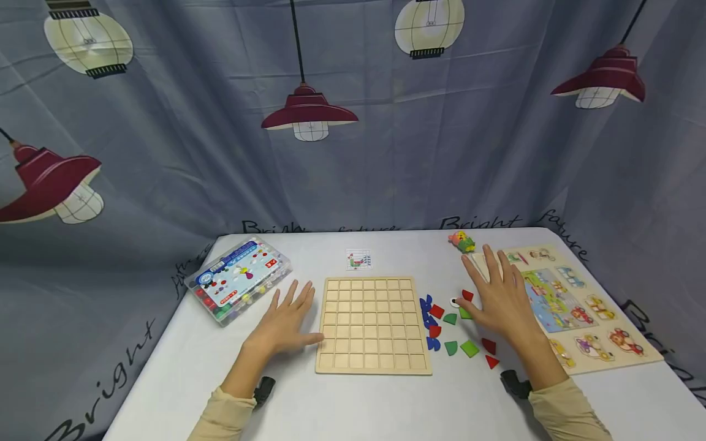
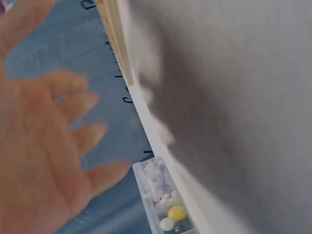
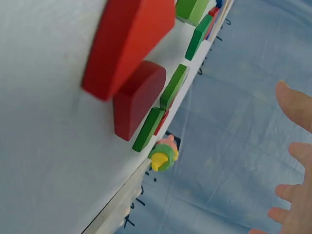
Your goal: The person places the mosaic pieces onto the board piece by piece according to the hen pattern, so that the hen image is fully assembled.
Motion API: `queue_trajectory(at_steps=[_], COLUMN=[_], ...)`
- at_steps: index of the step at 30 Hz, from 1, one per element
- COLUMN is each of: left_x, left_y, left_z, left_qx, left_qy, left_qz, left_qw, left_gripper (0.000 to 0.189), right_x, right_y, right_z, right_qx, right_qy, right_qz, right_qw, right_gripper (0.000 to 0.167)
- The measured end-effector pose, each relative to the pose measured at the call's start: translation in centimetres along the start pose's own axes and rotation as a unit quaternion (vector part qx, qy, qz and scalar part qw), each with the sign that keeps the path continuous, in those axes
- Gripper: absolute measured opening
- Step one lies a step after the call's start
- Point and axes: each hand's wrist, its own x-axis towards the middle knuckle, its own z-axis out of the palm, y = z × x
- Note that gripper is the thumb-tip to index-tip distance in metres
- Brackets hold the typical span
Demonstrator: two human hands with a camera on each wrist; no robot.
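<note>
My left hand is spread over the table beside the wooden grid board, its thumb overlapping the board's left edge in the head view. Nothing is in that hand. My right hand hovers with fingers spread and holds nothing, over the left part of the wooden picture puzzle. Between board and puzzle lie loose flat pieces: a green square, a dark red piece, a red triangle, and several blue pieces. In the right wrist view, red and green pieces stand close below the hand.
A clear plastic case of colourful small parts lies at the back left. Behind the board is a small printed pattern card. A pink, yellow and green toy sits at the back right. A grey curtain hangs behind the white table.
</note>
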Motion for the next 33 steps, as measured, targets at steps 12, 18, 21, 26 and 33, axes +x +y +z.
queue_trajectory(at_steps=[12, 18, 21, 26, 33], left_x=[-1.1, -1.4, -1.3, -0.9, -1.1], left_y=[-0.3, -0.3, -0.4, -0.8, -1.1], left_z=[1.2, 1.8, 1.9, 2.0, 2.4], left_qx=[-0.151, -0.138, -0.127, -0.119, -0.138], left_qy=[-0.099, -0.109, -0.106, -0.093, -0.094], left_qz=[0.071, 0.067, 0.064, 0.068, 0.074], left_qw=[0.9810, 0.9821, 0.9841, 0.9862, 0.9832], left_gripper=[0.102, 0.098, 0.096, 0.092, 0.090], right_x=[0.0, 0.1, 0.0, 0.1, 0.0], right_y=[0.2, 0.3, 0.3, 0.2, -0.4], right_z=[0.3, 0.2, 0.0, -0.3, -0.1], right_qx=[-0.001, 0.000, -0.001, 0.007, 0.002], right_qy=[-0.002, -0.008, -0.009, 0.002, 0.001], right_qz=[0.003, 0.007, 0.006, 0.001, -0.018], right_qw=[1.0000, 0.9999, 0.9999, 1.0000, 0.9998], right_gripper=[0.102, 0.102, 0.102, 0.101, 0.101])
